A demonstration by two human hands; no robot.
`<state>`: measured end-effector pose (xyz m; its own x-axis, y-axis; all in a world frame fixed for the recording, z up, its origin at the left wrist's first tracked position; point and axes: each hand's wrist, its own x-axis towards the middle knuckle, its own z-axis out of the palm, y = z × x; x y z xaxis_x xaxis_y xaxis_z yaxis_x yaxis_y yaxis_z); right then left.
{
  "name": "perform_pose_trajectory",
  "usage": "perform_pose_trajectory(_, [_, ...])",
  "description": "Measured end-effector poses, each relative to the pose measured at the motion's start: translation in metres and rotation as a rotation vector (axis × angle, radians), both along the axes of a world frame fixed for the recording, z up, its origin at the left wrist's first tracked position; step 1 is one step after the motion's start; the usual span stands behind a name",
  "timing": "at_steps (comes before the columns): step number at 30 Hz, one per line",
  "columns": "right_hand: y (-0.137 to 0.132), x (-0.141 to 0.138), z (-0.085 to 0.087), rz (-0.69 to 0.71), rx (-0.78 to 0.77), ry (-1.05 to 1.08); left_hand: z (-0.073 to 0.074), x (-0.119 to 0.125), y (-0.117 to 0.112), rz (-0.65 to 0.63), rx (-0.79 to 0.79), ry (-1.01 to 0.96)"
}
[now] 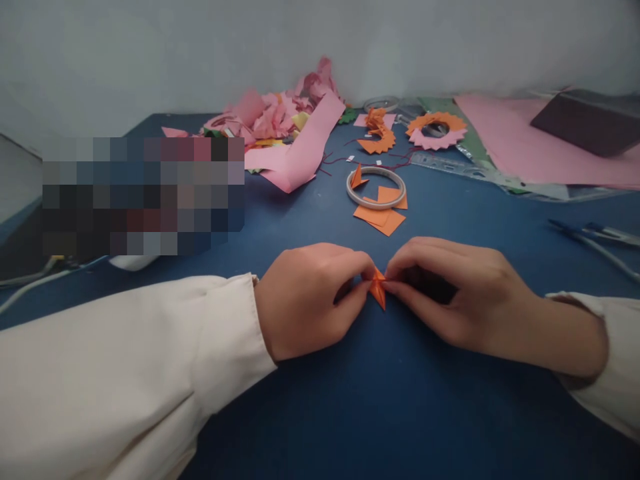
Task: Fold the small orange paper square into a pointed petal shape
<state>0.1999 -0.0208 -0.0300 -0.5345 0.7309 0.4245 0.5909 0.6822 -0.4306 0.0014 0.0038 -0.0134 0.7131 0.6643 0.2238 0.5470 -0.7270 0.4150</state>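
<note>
A small piece of folded orange paper (379, 293) is pinched between my two hands just above the blue table (380, 413). My left hand (315, 297) grips its left side with thumb and forefinger. From the other side, my right hand (460, 293) pinches it the same way; the fingertips cover part of the folds. Beyond the hands lies a roll of tape (350, 194), a thin pale ring. Several orange paper squares (387, 223) lie under and in front of it, and a folded orange paper piece (358, 179) rests at its left inside edge.
Crumpled pink paper scraps (273, 120) are heaped at the back left. An orange-and-pink folded paper ring (437, 131) and a curved orange paper chain (377, 133) lie at the back. A clear ruler (450, 170), pink sheets (505, 147) and a dark box-like object (590, 121) are at right.
</note>
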Motion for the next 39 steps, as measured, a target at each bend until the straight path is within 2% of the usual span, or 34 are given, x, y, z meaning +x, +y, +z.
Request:
perform_pose_trajectory(11, [0.0004, 0.0005, -0.0013, 0.021, 0.032, 0.031, -0.0047, -0.0005, 0.0015, -0.032, 0.107, 0.016])
perform_pose_trajectory(39, [0.0031, 0.0055, -0.0081, 0.074, 0.092, 0.016, -0.0059, 0.0007, 0.0045, -0.046, 0.167, 0.021])
